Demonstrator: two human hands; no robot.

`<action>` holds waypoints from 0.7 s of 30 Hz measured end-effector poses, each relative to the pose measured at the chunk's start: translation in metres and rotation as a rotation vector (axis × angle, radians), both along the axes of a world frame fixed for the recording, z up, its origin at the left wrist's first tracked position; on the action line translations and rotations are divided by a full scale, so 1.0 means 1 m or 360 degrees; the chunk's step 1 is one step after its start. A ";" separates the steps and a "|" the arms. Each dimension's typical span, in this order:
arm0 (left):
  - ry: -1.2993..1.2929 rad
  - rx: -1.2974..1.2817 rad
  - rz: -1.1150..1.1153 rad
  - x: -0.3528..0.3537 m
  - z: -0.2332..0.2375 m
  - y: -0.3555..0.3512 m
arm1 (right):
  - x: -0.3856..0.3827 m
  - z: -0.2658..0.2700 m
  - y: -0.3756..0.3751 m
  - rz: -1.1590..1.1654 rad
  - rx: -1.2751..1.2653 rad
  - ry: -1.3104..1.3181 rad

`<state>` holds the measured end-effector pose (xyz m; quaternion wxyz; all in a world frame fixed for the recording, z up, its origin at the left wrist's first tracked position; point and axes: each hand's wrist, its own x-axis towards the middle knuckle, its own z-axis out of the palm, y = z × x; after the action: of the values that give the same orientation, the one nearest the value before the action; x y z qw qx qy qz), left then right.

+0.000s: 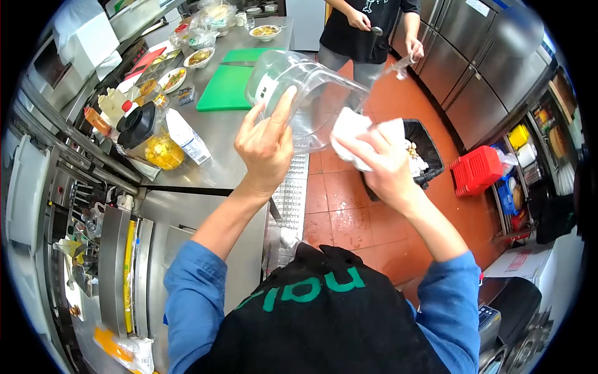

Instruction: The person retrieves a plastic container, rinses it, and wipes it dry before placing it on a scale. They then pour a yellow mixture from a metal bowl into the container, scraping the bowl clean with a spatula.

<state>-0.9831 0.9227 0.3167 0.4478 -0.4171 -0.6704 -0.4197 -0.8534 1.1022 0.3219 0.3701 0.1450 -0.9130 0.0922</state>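
Note:
My left hand (265,146) grips a clear plastic container (302,93), held tilted on its side in the air above the counter edge. My right hand (380,159) holds a crumpled white paper towel (355,134) pressed at the container's open mouth. Both arms wear blue sleeves, and a black apron with green letters shows below. A black trash bin (430,153) with waste in it stands on the red tile floor just beyond my right hand.
A steel counter (218,134) at the left carries a green cutting board (227,84), bowls of food, a jar of yellow pieces (156,146), bottles and a carton. Another person in black (367,28) stands at the back. A red crate (476,169) and steel fridges are on the right.

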 end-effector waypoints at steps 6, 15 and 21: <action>0.0038 0.0157 -0.0012 0.019 0.019 -0.016 | -0.056 -0.009 -0.008 -0.0068 0.0708 0.0032; 0.0024 0.0196 0.0090 -0.002 -0.005 -0.031 | -0.064 -0.039 -0.125 0.0408 -0.1299 0.0108; -0.0327 0.0345 0.0338 0.009 -0.007 -0.044 | -0.048 -0.029 -0.112 0.0800 -0.1404 -0.0260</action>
<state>-0.9740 0.8791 0.3094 0.4610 -0.2480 -0.7038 -0.4802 -0.9015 0.9899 0.2930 0.2900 0.1825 -0.7500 0.5658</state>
